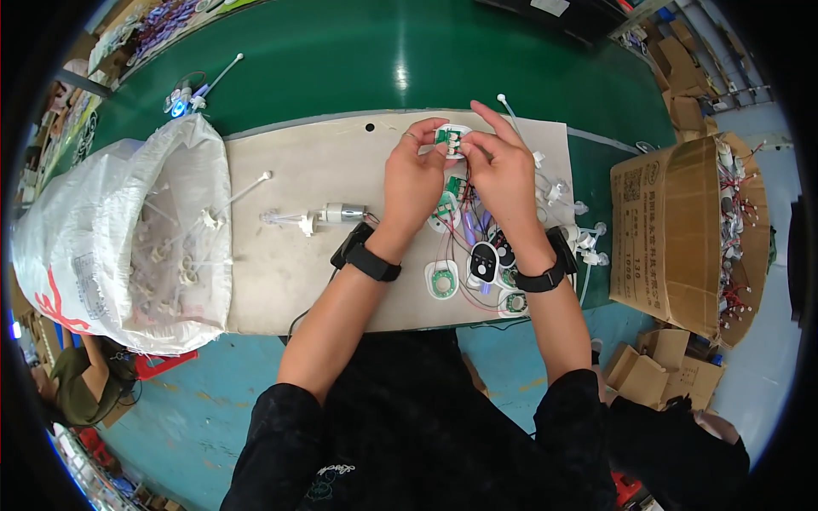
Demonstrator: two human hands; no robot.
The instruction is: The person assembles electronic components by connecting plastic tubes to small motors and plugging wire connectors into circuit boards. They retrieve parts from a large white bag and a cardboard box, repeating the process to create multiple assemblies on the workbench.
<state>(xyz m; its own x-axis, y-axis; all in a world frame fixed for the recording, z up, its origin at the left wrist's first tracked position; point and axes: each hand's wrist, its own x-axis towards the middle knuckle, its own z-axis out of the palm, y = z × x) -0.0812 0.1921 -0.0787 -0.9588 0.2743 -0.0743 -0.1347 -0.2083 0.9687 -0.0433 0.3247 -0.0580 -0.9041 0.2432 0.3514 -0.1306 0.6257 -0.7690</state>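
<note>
At the far edge of the beige board, my left hand (414, 175) pinches a small green circuit board in a white rounded housing (450, 139). My right hand (504, 175) closes its thumb and fingertips on the right side of the same piece, one finger lifted away. Below the hands lie more green circuit boards (455, 187) with thin red and black wires. Purple cylindrical cells (469, 228) rest beside a black and white oval panel (485, 262). Nearer me is a white housing with a green ring-shaped board (442, 281). My fingers partly cover the held piece.
A white woven sack (94, 230) of clear plastic parts with stems stands at left. A silver cylinder with a clear tip (345, 213) lies left of my hands. White stemmed parts (588, 243) sit at right, beside a cardboard box (665, 238) of wired parts. Behind is a green tabletop (341, 68).
</note>
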